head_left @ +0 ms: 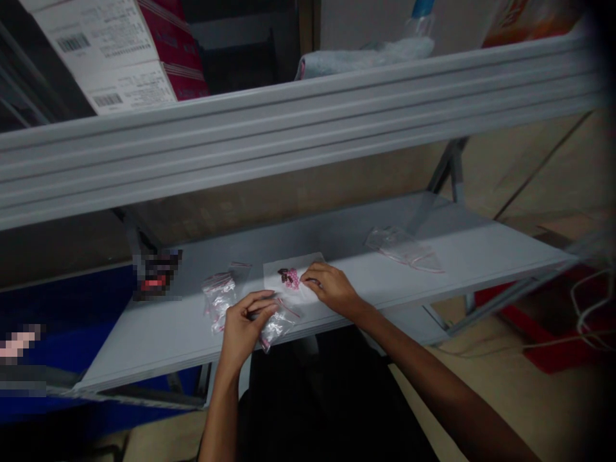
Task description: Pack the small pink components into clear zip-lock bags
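My left hand (246, 323) pinches a small clear zip bag (282, 325) at the shelf's front edge, and the bag hangs partly over that edge. On a white sheet (272, 266) lies a small pile of pink and dark brown pieces (290, 278), too small to name. My right hand (333, 287) is closed at the right side of this pile, fingertips together. Whatever they hold, if anything, is too small to make out. Left of the sheet sits a bunch of clear zip bags (220, 296) with reddish seal lines.
Flat clear bags (402, 247) lie on the right of the grey shelf (481, 244). A thick grey beam (289, 122) crosses above my hands. White and red boxes (120, 58) stand behind it at upper left. A red crate (558, 340) with white cables is at right.
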Motion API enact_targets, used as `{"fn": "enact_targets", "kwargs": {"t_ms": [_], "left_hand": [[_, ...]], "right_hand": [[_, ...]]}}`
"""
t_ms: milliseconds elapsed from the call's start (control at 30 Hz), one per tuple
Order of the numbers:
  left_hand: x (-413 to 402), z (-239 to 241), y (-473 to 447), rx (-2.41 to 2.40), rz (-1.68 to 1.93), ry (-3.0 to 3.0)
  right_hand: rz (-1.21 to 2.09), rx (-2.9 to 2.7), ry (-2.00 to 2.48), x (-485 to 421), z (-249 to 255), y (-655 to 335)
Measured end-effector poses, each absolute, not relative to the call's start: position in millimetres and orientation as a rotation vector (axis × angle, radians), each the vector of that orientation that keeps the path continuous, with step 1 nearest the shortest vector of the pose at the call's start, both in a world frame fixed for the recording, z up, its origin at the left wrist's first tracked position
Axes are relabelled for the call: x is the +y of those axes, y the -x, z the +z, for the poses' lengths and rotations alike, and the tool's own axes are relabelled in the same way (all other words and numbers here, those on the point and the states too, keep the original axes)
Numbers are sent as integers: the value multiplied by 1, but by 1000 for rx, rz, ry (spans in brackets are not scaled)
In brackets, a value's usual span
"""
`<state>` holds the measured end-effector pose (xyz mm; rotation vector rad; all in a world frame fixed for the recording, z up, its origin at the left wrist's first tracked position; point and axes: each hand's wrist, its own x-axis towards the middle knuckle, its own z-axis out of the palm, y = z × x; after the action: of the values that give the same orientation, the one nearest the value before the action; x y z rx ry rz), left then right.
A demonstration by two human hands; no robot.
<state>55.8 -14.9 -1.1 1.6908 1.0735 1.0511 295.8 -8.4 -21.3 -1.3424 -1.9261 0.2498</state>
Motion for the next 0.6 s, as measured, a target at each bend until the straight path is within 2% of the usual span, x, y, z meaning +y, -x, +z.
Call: {"fn": "enact_targets", "kwargs": {"t_ms": [167,333,467,600], "left_hand": [[-15,-3,-56,1062,1059,-1668],[-16,-3,-56,1043,1080,-1642],[-13,-7,-55,1119,1249,-1550],[-10,-10,-54,1128,1360,-1474]], "right_hand": [[605,-1818,1076,-27,-2,-279],[754,-1829,935,-34,1,-266],[558,-1710,1106,-23,-7,-275],[304,-1894,1199,-13,-22,-286]]}}
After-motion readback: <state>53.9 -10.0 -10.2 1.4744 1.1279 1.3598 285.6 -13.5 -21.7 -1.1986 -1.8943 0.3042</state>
